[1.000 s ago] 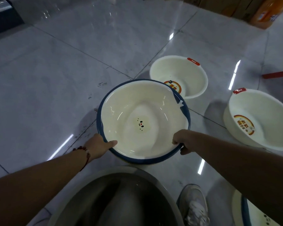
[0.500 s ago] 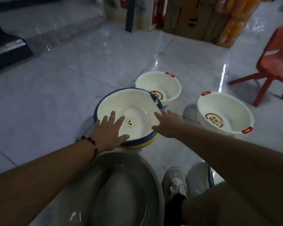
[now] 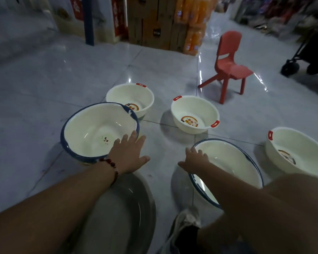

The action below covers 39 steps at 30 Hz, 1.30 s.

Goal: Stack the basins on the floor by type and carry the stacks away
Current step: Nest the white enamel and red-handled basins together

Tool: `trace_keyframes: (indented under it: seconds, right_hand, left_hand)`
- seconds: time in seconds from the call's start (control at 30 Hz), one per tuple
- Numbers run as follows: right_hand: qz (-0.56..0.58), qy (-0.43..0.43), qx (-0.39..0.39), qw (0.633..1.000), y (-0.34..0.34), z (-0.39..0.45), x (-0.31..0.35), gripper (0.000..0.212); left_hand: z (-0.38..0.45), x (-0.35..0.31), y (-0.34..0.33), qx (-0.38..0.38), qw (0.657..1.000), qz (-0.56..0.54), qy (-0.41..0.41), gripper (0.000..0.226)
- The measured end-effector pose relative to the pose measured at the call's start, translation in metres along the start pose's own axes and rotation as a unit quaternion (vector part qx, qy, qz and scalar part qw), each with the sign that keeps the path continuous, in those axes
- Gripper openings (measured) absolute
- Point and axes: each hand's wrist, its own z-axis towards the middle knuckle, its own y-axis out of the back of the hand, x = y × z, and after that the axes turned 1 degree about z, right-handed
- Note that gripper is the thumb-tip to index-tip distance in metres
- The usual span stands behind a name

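Left hand (image 3: 129, 155) spread flat, holding nothing, just right of blue-rimmed basin (image 3: 77, 123). Right hand (image 3: 195, 160) open, fingers resting on rim of second blue-rimmed basin (image 3: 237, 162). Beyond both hands, three white basins (image 3: 130, 94) apart on floor (image 3: 44, 79).

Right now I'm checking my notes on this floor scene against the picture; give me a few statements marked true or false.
1. Three white basins with red handles stand on the floor: one, one, one. True.
2. The left hand grips a basin rim. False: its fingers are spread and hold nothing.
3. The right hand is at the rim of a blue-rimmed basin. True.
4. The red chair lies tipped over. False: it stands upright.
5. A steel basin lies under the left forearm. True.
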Motion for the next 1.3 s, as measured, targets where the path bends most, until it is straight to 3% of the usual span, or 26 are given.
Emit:
trace_keyframes:
  seconds: [0.27,0.43,0.53,0.7,0.87,1.1,1.3]
  right_hand:
    - [0.053,-0.092,0.063,0.992,-0.089,0.033,-0.044,0.070]
    - [0.112,-0.143,0.119,0.976,-0.132,0.039,-0.062,0.049]
    - [0.110,-0.150,0.104,0.977,-0.139,0.042,-0.065,0.038]
    - [0.014,-0.129,0.080,0.988,-0.129,0.041,-0.059,0.027]
    - [0.047,-0.135,0.009,0.990,-0.112,0.037,-0.058,0.027]
    - [0.047,-0.109,-0.010,0.993,-0.060,0.027,-0.061,0.029]
    - [0.038,-0.097,-0.083,0.991,-0.010,0.013,-0.053,0.026]
  left_hand:
    - [0.033,-0.055,-0.059,0.094,0.995,-0.014,-0.035,0.081]
    - [0.045,-0.066,-0.077,0.130,0.990,-0.003,-0.060,0.080]
    - [0.053,-0.066,-0.079,0.142,0.988,0.000,-0.058,0.079]
    - [0.060,-0.062,-0.071,0.137,0.989,-0.005,-0.052,0.077]
    - [0.051,-0.058,-0.069,0.138,0.989,-0.011,-0.047,0.077]
    - [0.028,-0.031,-0.065,0.129,0.991,-0.008,-0.031,0.079]
    - [-0.001,0.010,-0.053,0.104,0.995,0.002,0.002,0.076]
